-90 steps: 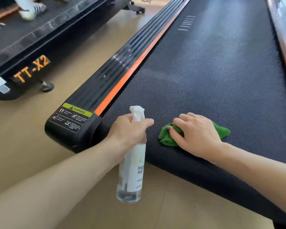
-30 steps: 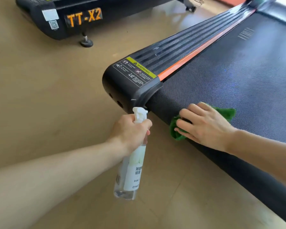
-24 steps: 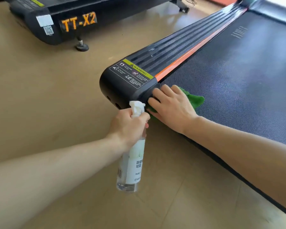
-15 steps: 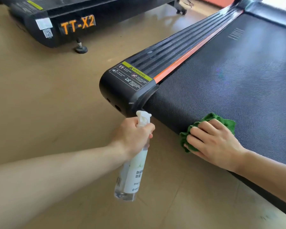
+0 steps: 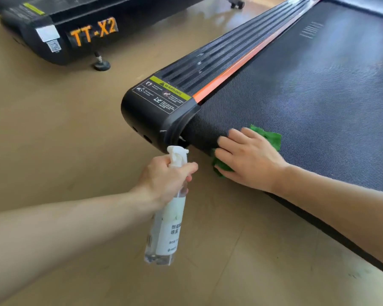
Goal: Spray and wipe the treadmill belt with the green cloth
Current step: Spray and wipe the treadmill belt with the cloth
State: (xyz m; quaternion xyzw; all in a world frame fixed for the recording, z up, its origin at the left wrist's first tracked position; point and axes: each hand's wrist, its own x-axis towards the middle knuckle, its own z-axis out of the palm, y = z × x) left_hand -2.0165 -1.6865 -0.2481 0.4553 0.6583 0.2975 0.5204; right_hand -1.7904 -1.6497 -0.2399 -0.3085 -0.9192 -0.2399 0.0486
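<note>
The dark textured treadmill belt (image 5: 318, 102) fills the right side of the head view. A green cloth (image 5: 268, 138) lies on the belt's rounded rear edge, and my right hand (image 5: 248, 159) presses flat on it with straight fingers; part of the cloth hangs below the edge. My left hand (image 5: 164, 180) grips the neck of a clear spray bottle (image 5: 167, 230) with a white nozzle and label, held over the floor just left of the belt's end.
The treadmill's black side rail (image 5: 219, 56) with an orange stripe ends in a corner cap bearing a warning label (image 5: 161, 93). A second black treadmill marked TT-X2 (image 5: 93, 32) stands at the upper left. Tan floor (image 5: 42, 140) lies between them.
My right hand has slid the green cloth leftward and slightly up along the belt's rear edge, toward the corner cap. The left hand still holds the bottle in about the same place.
</note>
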